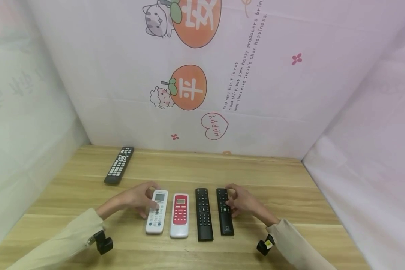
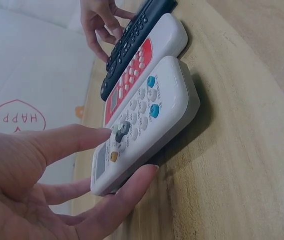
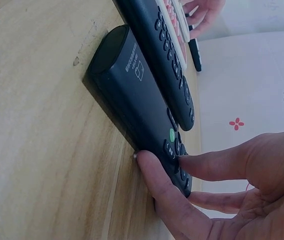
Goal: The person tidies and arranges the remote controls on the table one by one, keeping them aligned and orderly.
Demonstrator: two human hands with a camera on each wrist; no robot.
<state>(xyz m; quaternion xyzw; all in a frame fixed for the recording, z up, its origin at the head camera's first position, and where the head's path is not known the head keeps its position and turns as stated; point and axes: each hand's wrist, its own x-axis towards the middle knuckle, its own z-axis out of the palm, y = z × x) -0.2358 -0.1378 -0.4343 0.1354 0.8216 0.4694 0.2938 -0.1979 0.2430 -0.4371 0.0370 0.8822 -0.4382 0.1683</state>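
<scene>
Four-in-a-row remotes lie on the wooden table, and my hands are at the two outer ones. My left hand holds the white air-conditioner remote, thumb on its buttons and fingers at its side and top end. To its right lies a red and white remote, then a long black remote. The shorter black remote is at the right end; my right hand holds its upper part. In the right wrist view, fingertips sit along its side edge, with another digit on the buttons.
Another black remote with pale buttons lies slanted at the table's back left. A white printed cloth stands behind the wooden table, and further white cloth closes both sides. A small black device is strapped at each wrist.
</scene>
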